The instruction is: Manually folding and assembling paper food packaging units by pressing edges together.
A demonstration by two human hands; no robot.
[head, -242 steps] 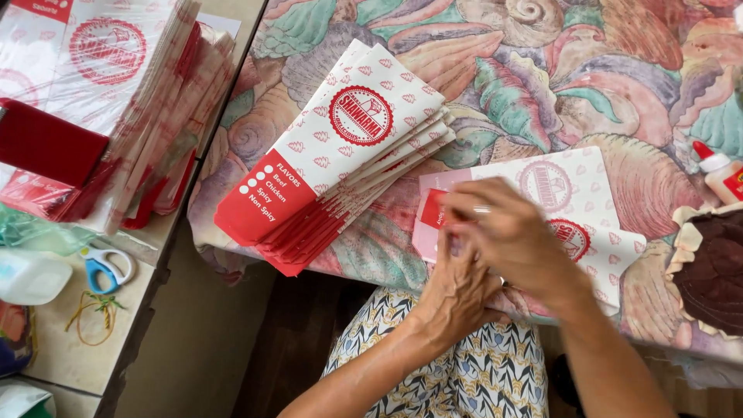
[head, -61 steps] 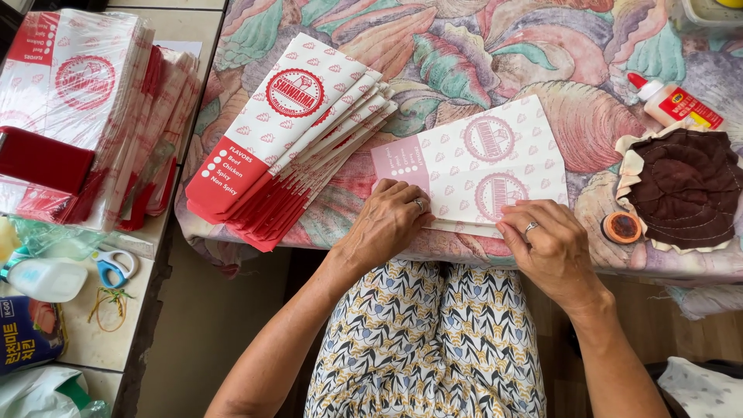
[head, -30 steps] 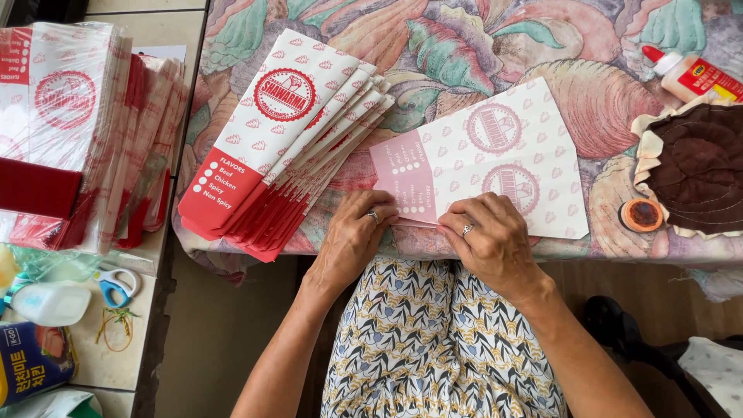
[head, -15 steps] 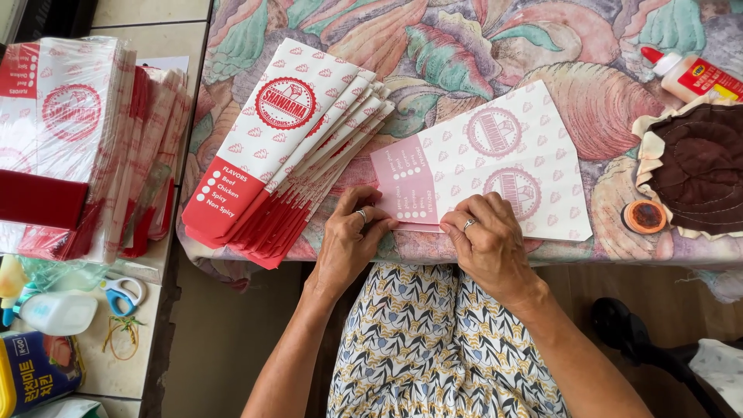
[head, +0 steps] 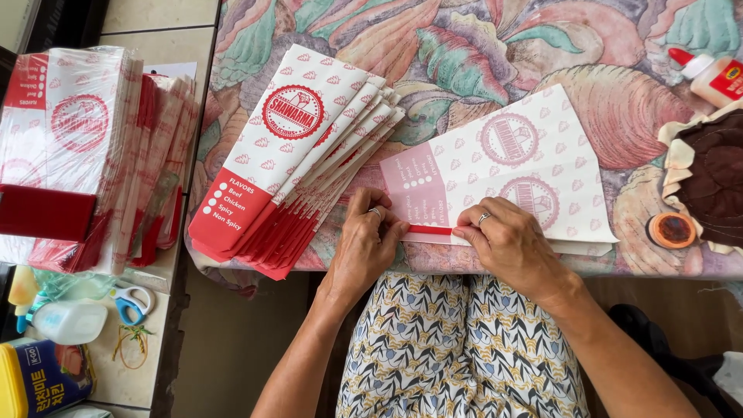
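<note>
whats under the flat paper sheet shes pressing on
Under the printed paper sheet lies the shell-patterned tablecloth. More sheet edges peek out beneath at its lower right. The left hand and right hand press its near edge; how many sheets lie below is hidden.

the paper bag (head: 503,174) under the hands looks matt and thin, as does the fanned stack of bags (head: 298,155). the tablecloth (head: 495,46) is woven cloth, softly patterned. the wrapped bundle (head: 70,147) shines with glossy plastic film. the glue bottle (head: 716,75) is smooth plastic.
</note>
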